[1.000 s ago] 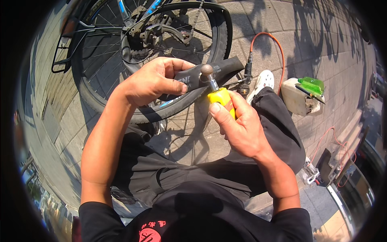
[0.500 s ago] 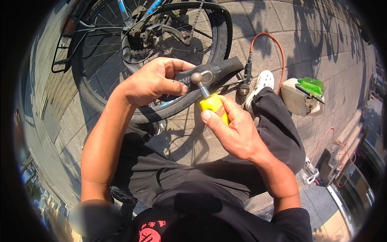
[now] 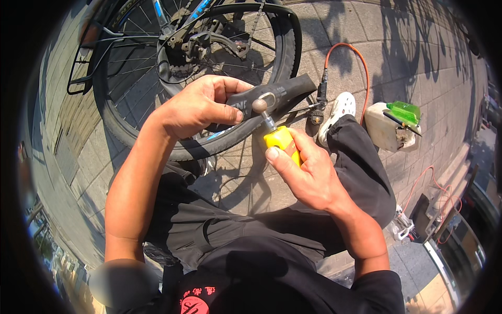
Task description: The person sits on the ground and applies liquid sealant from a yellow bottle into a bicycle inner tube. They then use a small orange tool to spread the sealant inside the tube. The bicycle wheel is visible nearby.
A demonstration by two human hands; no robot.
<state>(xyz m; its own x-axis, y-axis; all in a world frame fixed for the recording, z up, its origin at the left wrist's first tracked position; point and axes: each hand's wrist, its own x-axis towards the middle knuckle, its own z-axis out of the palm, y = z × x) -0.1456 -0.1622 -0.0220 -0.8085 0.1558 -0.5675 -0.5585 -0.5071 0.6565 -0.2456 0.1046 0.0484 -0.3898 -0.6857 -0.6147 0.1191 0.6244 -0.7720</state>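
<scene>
Both hands closed: left hand (image 3: 201, 107) grips black inner tube (image 3: 272, 94), right hand (image 3: 308, 175) grips yellow-handled tool (image 3: 281, 140)

I wear a black short-sleeved shirt (image 3: 251, 282) with a red print, black trousers (image 3: 219, 225), and a white perforated clog (image 3: 339, 111); forearms bare.

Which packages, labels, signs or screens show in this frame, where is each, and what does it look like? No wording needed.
Plastic jug: on the paving to the right of the bent knee; boxy, off-white and grimy, with a green piece on top.
Printed marking on the inner tube: pale lettering on black rubber, right by the left hand that grips the tube.
Print on the shirt: red marks on black cloth, bottom centre.
No signs or screens can be made out.
</scene>
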